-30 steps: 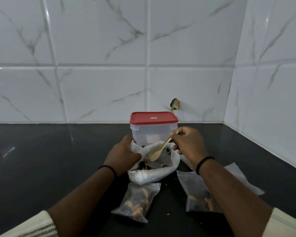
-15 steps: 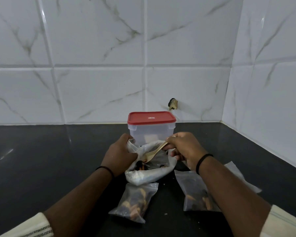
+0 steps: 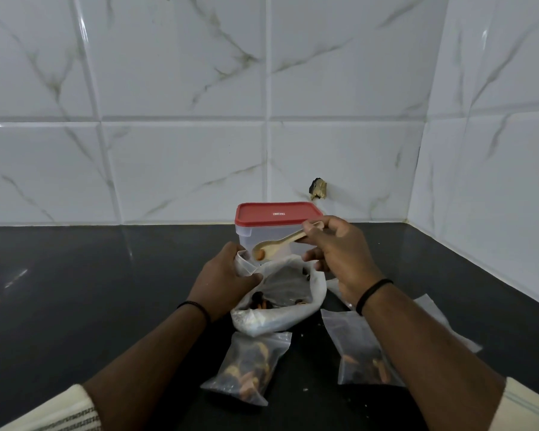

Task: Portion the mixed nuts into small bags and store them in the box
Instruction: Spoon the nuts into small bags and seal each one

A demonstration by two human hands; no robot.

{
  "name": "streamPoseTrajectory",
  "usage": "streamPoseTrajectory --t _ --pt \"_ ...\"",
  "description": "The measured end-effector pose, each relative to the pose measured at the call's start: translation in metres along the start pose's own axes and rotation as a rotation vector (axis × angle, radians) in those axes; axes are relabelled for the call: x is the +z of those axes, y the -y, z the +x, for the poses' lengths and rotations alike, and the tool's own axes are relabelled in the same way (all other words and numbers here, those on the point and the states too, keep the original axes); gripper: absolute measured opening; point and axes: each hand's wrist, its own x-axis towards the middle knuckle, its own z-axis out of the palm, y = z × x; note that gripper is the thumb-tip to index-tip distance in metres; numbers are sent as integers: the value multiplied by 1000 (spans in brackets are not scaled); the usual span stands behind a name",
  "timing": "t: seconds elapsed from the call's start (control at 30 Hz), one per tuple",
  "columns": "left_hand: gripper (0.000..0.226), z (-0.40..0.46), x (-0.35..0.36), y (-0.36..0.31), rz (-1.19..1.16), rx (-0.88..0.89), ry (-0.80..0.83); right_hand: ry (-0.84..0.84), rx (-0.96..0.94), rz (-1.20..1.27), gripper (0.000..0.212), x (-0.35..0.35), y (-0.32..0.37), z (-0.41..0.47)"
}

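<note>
The right hand [image 3: 336,253] pinches the handle of a wooden spoon [image 3: 277,245], its bowl held above the big white bag [image 3: 280,309] and carrying an orange piece or two; more than that is hard to make out. The left hand [image 3: 224,283] grips a small clear bag [image 3: 245,264] at the big bag's 10 o'clock edge, fingers curled over most of it. Dark nuts [image 3: 263,303] show inside the big bag, partly lost in shadow. Behind, at 12 o'clock, the box [image 3: 255,241] stands with its red lid [image 3: 274,214] on, its front blocked by spoon and hand. On the counter [image 3: 75,290], one filled bag [image 3: 248,370] lies at 6 o'clock; another [image 3: 355,359] at 4 o'clock is half covered by the right forearm.
</note>
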Motion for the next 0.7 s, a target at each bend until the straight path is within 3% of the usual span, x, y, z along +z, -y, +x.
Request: streamPoseTrajectory --t 0.1,0.17,0.27,0.4,0.53,0.7 --pt "36 1 0 0 -2 1 -8 223 -107 -114 9 5 -1 -5" --pt "36 1 1 -1 8 1 -14 271 -168 -117 11 5 0 -5" --pt "36 0 1 -1 20 -1 -16 148 -225 -76 12 0 4 -2" --pt "36 2 1 2 36 -38 25 -96 -257 -329 17 -9 1 8" --pt "27 4 1 3 65 -61 45 0 -170 -561 18 -9 -3 8" --pt "33 3 0 1 69 -57 43 78 -203 -696 18 -7 -7 7"
